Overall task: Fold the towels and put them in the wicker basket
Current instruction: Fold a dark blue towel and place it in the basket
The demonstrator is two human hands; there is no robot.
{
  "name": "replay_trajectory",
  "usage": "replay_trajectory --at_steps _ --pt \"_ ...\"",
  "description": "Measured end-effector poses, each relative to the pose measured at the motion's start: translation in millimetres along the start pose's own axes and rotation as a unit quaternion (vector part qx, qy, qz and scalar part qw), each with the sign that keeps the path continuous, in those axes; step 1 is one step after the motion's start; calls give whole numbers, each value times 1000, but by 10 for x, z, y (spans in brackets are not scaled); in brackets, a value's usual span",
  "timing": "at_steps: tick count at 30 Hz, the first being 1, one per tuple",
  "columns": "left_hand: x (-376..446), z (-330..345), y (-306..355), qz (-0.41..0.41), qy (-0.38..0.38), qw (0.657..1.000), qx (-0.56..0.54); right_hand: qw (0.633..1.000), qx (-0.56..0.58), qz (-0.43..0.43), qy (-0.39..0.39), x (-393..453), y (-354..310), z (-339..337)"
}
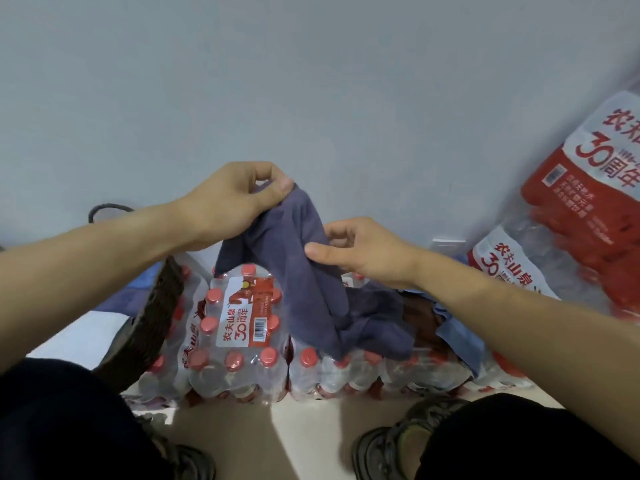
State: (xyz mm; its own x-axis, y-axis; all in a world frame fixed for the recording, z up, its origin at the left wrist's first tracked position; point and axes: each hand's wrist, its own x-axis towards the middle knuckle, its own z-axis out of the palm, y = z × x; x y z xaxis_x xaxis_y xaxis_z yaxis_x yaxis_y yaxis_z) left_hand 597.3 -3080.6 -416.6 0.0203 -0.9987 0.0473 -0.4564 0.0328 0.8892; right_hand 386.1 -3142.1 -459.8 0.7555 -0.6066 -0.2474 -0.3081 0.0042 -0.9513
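Observation:
A purple-grey towel (pixel 304 271) hangs crumpled over shrink-wrapped packs of water bottles (pixel 242 341). My left hand (pixel 235 202) pinches its top corner, lifted above the packs. My right hand (pixel 360 251) grips the towel lower down on its right side, thumb on the cloth. The dark brown wicker basket (pixel 159 306) stands tilted at the left of the packs, partly hidden by my left forearm. A light blue towel (pixel 457 337) lies at the right under my right forearm.
More packs of bottled water (pixel 571 220) are stacked against the pale wall at the right. A blue cloth (pixel 138 292) lies behind the basket. My knees and sandalled feet (pixel 398 441) fill the bottom of the view on a light floor.

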Motion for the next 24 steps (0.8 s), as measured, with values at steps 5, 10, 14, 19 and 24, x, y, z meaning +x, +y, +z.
replay_trajectory --at_steps 5,10,14,19,24 --pt "-102 -473 -132 -5 -15 993 121 991 27 -64 112 177 -142 152" --pt "-203 -644 -281 -83 -55 981 167 970 -55 -150 185 235 -231 48" --pt "-288 -795 -311 -194 -130 964 130 956 -158 -168 179 241 -231 -38" --pt "-374 -807 -290 -111 -114 986 49 952 -303 5 -42 175 -174 -85" --pt "-369 -774 -295 -115 -54 982 -140 949 -291 81 -89 163 -64 -70"
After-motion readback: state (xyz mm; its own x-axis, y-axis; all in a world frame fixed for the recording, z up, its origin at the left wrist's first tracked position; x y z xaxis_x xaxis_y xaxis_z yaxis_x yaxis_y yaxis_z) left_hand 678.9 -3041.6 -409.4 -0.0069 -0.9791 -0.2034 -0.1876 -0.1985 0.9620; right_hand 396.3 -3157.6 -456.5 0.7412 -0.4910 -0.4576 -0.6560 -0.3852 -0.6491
